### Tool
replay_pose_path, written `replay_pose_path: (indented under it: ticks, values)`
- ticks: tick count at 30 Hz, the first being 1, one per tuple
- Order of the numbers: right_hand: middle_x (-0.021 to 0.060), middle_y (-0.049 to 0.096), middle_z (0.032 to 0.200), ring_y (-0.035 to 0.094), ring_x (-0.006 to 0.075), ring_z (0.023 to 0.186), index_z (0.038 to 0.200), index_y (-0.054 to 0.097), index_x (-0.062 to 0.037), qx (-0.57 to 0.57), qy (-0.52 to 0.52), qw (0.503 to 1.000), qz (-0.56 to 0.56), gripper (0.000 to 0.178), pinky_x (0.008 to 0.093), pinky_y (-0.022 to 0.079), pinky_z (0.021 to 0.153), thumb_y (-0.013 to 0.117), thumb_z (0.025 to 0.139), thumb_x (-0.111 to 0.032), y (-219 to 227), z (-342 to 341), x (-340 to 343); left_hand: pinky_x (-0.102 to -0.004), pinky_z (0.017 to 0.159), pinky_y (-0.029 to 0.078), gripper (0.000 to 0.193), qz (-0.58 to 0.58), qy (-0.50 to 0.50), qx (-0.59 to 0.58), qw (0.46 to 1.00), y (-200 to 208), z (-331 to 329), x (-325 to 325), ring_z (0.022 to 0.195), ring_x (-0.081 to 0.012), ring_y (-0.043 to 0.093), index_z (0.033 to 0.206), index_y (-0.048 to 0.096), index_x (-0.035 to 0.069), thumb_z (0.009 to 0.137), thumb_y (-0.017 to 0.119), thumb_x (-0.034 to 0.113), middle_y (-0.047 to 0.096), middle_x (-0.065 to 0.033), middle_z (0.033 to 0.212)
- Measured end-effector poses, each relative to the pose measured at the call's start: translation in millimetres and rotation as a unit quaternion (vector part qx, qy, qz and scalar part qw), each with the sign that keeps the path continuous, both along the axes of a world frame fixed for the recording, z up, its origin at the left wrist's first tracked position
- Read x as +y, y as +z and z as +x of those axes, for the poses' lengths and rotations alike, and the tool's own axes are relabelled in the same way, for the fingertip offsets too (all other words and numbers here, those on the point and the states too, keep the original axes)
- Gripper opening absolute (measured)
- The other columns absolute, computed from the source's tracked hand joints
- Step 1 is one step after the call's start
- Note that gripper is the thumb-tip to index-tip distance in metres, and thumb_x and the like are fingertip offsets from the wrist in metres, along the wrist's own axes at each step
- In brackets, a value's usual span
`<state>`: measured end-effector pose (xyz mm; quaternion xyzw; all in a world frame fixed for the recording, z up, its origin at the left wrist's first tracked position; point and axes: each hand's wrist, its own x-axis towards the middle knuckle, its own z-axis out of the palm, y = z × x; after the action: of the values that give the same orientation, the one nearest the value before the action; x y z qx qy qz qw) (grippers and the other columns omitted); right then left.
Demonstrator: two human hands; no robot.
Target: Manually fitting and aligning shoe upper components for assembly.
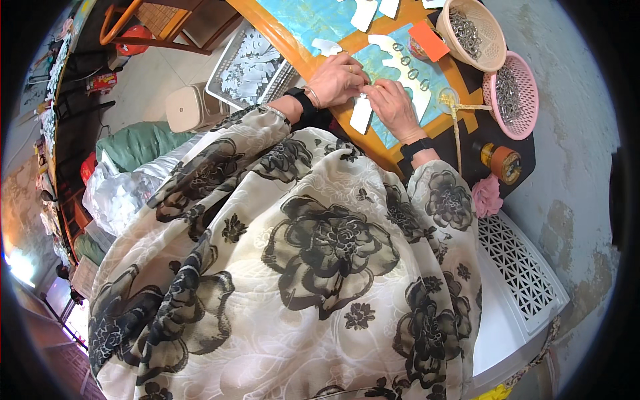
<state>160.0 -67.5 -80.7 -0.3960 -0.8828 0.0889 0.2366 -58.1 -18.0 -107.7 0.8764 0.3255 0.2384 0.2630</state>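
My left hand (339,79) is closed, its fingertips pinching at a flat white cut-out piece (361,117) that lies partly under both hands. My right hand (393,105) meets it from the right, thumb and fingers pressed together. Whatever small thing sits between the right fingertips is hidden. One end of a white piece (327,47) shows beyond my left hand. Just right of my hands lies another curved white piece (421,103) with scalloped edges, and several dark metal rings (405,61) rest along it. Blue sheeting (387,137) covers the table beneath.
A cream basket (492,59) and a pink basket (531,110) hold metal rings at the right. An orange card (429,41), a jar (505,164) with an orange band and a pink cloth flower (487,196) are nearby. Left stand a white crate (223,83) of cut-outs and a stool (190,108).
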Motion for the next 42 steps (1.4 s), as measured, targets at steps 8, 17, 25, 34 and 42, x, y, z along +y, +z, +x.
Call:
replay_pose_path:
  ticks: [8, 17, 25, 34, 42]
  values:
    - [0.0075, 0.061, 0.102, 0.06, 0.0264, 0.1, 0.111, 0.064, -0.0112, 0.031, -0.03, 0.999, -0.022, 0.031, 0.0374, 0.05, 0.089, 0.068, 0.082, -0.001, -4, -3, -2, -0.0417, 0.099, 0.045, 0.02, -0.009, 0.003, 0.0, 1.0, 0, -3, 1, 0.117, -0.0227, 0.058, 0.086, 0.073, 0.014, 0.069, 0.083, 0.011, 0.071, 0.0086, 0.112]
    - [0.0049, 0.062, 0.097, 0.062, 0.0233, 0.098, 0.111, 0.064, -0.0093, -0.015, 0.016, 0.999, 0.035, 0.029, 0.0347, 0.049, 0.087, 0.064, 0.083, -0.003, 7, -1, -2, -0.0412, 0.1, 0.045, 0.017, -0.007, 0.001, 0.0, 1.0, 1, -1, 0, 0.118, -0.023, 0.057, 0.085, 0.072, 0.015, 0.072, 0.082, 0.01, 0.072, 0.0096, 0.113]
    - [0.0043, 0.064, 0.097, 0.061, 0.0219, 0.096, 0.112, 0.064, -0.0098, -0.062, -0.02, 0.998, 0.013, 0.029, 0.0343, 0.047, 0.084, 0.064, 0.083, -0.005, 8, 1, -11, -0.042, 0.099, 0.045, 0.016, -0.01, -0.011, 0.006, 1.0, 0, 0, 1, 0.119, -0.0238, 0.057, 0.086, 0.073, 0.014, 0.073, 0.081, 0.01, 0.072, 0.0095, 0.115]
    - [-0.0008, 0.067, 0.113, 0.054, 0.024, 0.11, 0.118, 0.069, -0.0105, -0.014, -0.121, 0.992, -0.038, 0.032, 0.04, 0.042, 0.093, 0.069, 0.086, -0.012, -1, -4, -36, -0.0419, 0.103, 0.045, 0.016, -0.021, -0.02, -0.002, 1.0, -7, -2, 3, 0.122, -0.0248, 0.058, 0.094, 0.079, 0.016, 0.078, 0.079, 0.014, 0.073, 0.0085, 0.118]
    - [-0.0035, 0.065, 0.12, 0.054, 0.0235, 0.111, 0.117, 0.071, -0.0103, -0.039, -0.123, 0.991, -0.032, 0.034, 0.039, 0.041, 0.094, 0.068, 0.084, -0.012, -4, 0, -47, -0.0419, 0.101, 0.045, 0.019, -0.021, -0.105, 0.058, 0.993, 7, -5, 20, 0.124, -0.0257, 0.055, 0.104, 0.079, 0.015, 0.088, 0.071, 0.023, 0.071, 0.006, 0.121]
